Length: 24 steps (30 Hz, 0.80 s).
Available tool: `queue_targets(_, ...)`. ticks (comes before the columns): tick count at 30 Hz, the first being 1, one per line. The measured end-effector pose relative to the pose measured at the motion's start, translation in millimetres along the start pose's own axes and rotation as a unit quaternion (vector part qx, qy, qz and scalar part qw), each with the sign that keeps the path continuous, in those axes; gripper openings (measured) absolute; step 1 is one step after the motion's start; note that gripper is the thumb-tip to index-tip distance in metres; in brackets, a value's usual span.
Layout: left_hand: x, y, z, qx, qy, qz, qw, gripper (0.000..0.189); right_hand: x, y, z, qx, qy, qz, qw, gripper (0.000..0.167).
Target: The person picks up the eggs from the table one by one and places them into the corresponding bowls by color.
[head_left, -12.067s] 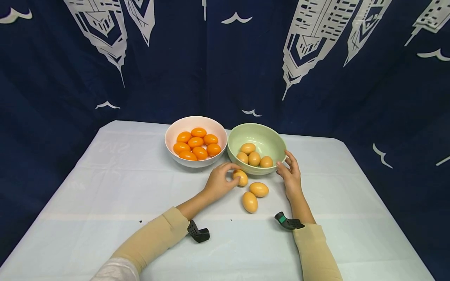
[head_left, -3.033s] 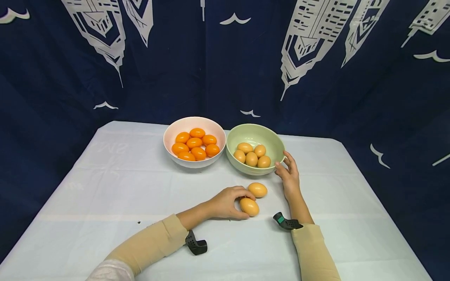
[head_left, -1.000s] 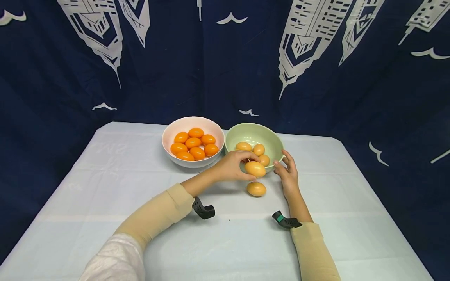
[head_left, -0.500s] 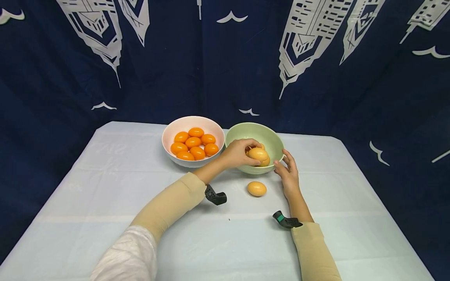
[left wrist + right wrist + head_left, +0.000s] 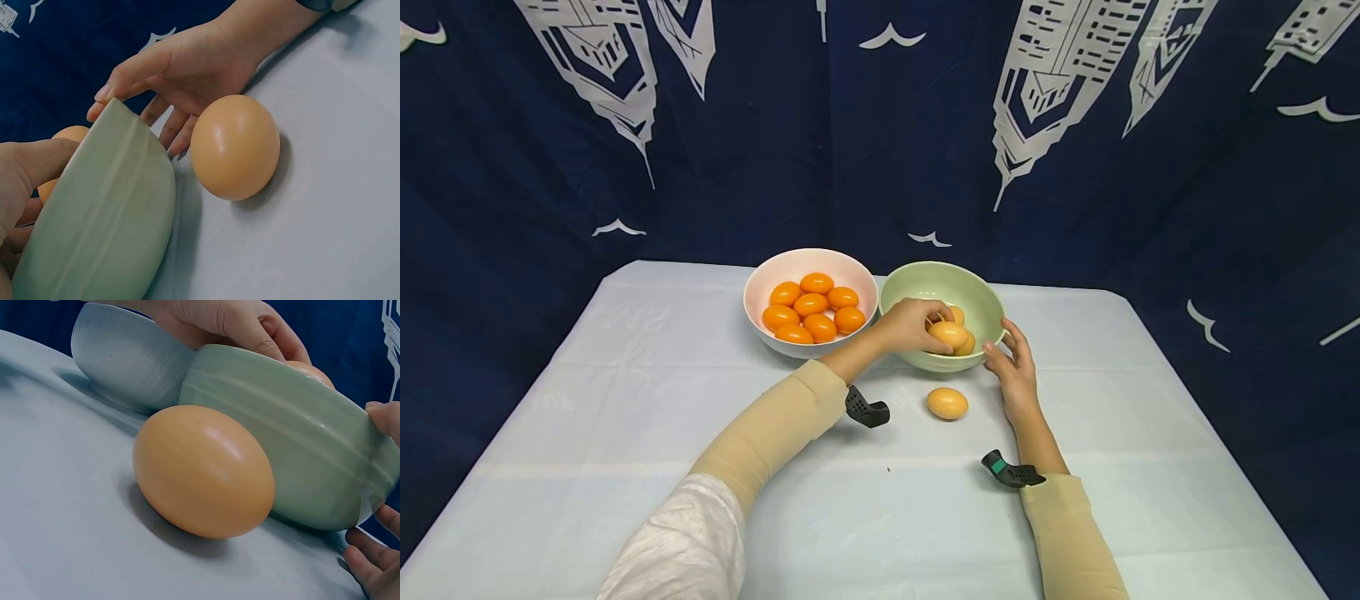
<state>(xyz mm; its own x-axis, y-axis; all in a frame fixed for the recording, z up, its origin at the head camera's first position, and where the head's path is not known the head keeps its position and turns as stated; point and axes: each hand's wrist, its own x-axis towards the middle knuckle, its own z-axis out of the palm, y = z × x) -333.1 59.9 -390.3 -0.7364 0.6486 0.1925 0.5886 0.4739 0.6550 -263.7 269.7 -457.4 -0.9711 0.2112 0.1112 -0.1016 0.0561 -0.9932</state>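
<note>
My left hand (image 5: 912, 325) reaches over the near rim of the green bowl (image 5: 981, 304) and holds a brown egg (image 5: 947, 335) between thumb and fingers, low inside it. Other brown eggs (image 5: 956, 315) lie in the bowl, partly hidden by this hand. With the thumb at the rim and fingers along the outer wall, my right hand (image 5: 1017, 379) holds the bowl's right side. One more brown egg (image 5: 947, 403) lies on the table in front of the bowl; in the right wrist view this loose egg (image 5: 203, 472) stands large before the bowl wall.
A pink bowl (image 5: 767, 275) with several orange egg-shaped pieces (image 5: 810, 304) stands left of the green bowl, close against it. A white cloth covers the table (image 5: 647, 400). Behind hangs a dark blue curtain (image 5: 775, 150) with white prints.
Earlier, my left hand put one egg into the green bowl, then picked another off the table and carried it up into the bowl. My right hand stays at the bowl's side.
</note>
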Motion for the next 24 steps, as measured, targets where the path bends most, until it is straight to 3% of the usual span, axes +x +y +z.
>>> queue_targets(17,7.4,0.0,-3.4,0.059,-0.068,-0.002,0.9959,0.037,-0.6,-0.4,0.6,-0.004,0.004,0.001,1.0,0.059)
queue_targets(24,9.8,3.3,-4.2,0.091,-0.097,-0.034,0.9906,0.033,-0.8,-2.3,1.0,-0.003,0.0,0.005,1.0,0.059)
